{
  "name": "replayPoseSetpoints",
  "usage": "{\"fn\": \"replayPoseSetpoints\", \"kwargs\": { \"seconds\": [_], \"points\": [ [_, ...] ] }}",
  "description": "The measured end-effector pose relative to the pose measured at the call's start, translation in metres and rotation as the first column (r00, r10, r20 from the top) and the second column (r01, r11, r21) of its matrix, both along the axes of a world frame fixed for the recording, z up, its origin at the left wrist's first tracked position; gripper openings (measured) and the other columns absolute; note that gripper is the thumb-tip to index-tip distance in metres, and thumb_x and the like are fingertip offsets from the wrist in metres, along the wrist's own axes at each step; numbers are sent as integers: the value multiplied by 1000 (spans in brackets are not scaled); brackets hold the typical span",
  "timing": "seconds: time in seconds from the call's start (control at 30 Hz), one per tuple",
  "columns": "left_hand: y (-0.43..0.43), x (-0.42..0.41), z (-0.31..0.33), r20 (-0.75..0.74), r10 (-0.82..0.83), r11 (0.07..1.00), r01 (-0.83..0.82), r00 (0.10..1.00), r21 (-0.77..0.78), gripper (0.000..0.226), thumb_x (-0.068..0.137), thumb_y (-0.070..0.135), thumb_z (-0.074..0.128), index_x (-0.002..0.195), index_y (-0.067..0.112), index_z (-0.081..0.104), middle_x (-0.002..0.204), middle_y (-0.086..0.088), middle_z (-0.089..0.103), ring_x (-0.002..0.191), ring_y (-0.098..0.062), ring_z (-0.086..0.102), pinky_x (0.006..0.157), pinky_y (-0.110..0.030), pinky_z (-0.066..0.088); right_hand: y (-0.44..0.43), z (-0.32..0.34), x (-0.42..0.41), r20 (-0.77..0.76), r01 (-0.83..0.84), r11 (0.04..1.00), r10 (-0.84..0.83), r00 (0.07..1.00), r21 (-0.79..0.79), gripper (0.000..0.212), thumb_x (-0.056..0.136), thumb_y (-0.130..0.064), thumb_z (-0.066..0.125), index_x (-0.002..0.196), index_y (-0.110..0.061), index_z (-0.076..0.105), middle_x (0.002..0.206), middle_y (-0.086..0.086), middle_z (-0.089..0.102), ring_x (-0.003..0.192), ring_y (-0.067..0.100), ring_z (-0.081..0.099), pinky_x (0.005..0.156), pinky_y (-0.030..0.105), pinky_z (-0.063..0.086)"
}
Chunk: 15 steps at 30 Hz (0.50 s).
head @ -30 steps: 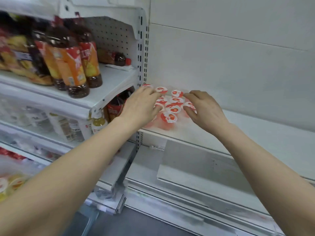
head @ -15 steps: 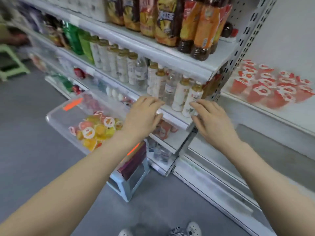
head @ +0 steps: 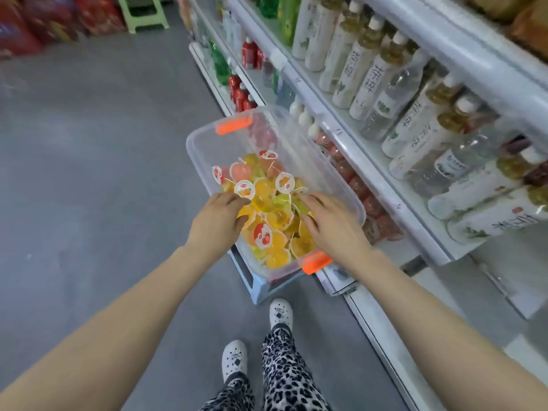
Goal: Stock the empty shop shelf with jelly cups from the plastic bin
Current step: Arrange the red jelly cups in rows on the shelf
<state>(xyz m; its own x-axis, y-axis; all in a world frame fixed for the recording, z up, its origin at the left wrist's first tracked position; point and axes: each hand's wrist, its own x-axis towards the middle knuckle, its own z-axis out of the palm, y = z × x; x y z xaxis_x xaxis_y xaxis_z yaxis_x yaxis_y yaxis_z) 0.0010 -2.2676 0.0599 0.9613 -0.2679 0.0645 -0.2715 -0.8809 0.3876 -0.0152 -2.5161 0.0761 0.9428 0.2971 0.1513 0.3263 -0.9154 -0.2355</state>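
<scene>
Under both hands (head: 218, 222) (head: 335, 226), jelly cups (head: 264, 197).

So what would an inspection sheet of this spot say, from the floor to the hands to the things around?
Surface: grey floor; a pale stool carries the bin.
Job's things: clear plastic bin; jelly cups piled at its near end, mostly yellow and orange.
Clutter: nothing seen.
Hands: left hand and right hand reach into the bin and touch the cups; a grip cannot be told.
Cables: nothing seen.
Surroundings: drink bottles on shelves to the right; green stool far off; white shoes below.
</scene>
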Motion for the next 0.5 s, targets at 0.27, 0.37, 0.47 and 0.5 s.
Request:
{"fn": "replayPoseSetpoints", "kwargs": {
  "seconds": [0.27, 0.37, 0.47, 0.5],
  "points": [
    [-7, 91, -21, 38, 97, 994, -99, 995, 48, 33, 86, 18, 69, 119, 15, 66, 114, -8, 65, 108, -35, 56, 91, -45, 49, 46, -42, 157, -266, -16, 997, -4, 964, -74, 42, 102, -26, 42, 141, -11, 43, 125, 16, 56, 111, 36, 56, 91, 42, 45],
    [-9, 105, -33, 28, 104, 987, -107, 994, 123, 35, 87, 19, 69, 121, 16, 65, 116, -8, 65, 109, -34, 57, 95, -46, 48, 69, -71, 201, -418, 38, 987, -100, 903, -154, 48, 98, -21, 42, 143, -6, 36, 125, 20, 55, 112, 39, 55, 90, 43, 44],
    [-7, 108, -39, 24, 108, 983, -111, 994, 143, 35, 86, 21, 70, 120, 17, 66, 114, -7, 66, 107, -33, 59, 92, -46, 50, 76, -96, 221, -534, 79, 974, -184, 825, -214, 63, 95, -18, 49, 150, -7, 21, 131, 19, 53, 115, 40, 55, 90, 44, 46],
    [-7, 108, -41, 18, 114, 983, -115, 993, 141, 35, 85, 21, 71, 120, 16, 66, 113, -7, 66, 106, -32, 59, 91, -45, 51, 76, -103, 222, -541, 94, 974, -192, 819, -204, 63, 95, -18, 50, 149, -7, 21, 130, 19, 54, 114, 41, 56, 90, 44, 47]
  ]
}}
